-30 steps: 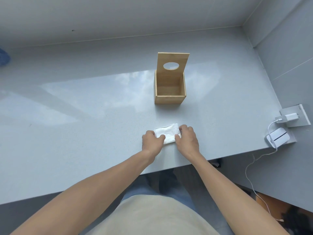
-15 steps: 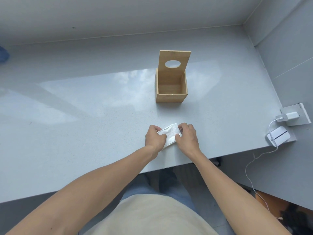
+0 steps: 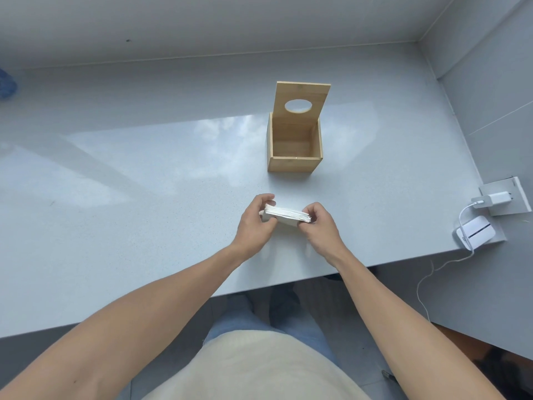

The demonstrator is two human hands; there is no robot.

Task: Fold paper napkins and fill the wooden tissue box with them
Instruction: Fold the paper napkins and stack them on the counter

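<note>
A wooden tissue box (image 3: pixel 294 164) stands on the grey counter, its lid with a round hole raised upright at the back. The inside looks empty. Nearer to me, a stack of folded white paper napkins (image 3: pixel 285 215) is lifted off the counter and tilted so its layered edge faces up. My left hand (image 3: pixel 255 223) pinches its left end and my right hand (image 3: pixel 318 225) pinches its right end. The stack is a short way in front of the box, apart from it.
The grey counter (image 3: pixel 144 197) ends in a front edge just below my hands. At the right sit a white charger block in a wall socket (image 3: pixel 493 199) and a white device (image 3: pixel 476 230) with a cable hanging down. Something blue (image 3: pixel 7 82) lies far left.
The napkin stack lay flat under both hands; it has been picked up and turned on edge between them, slightly closer to the box.
</note>
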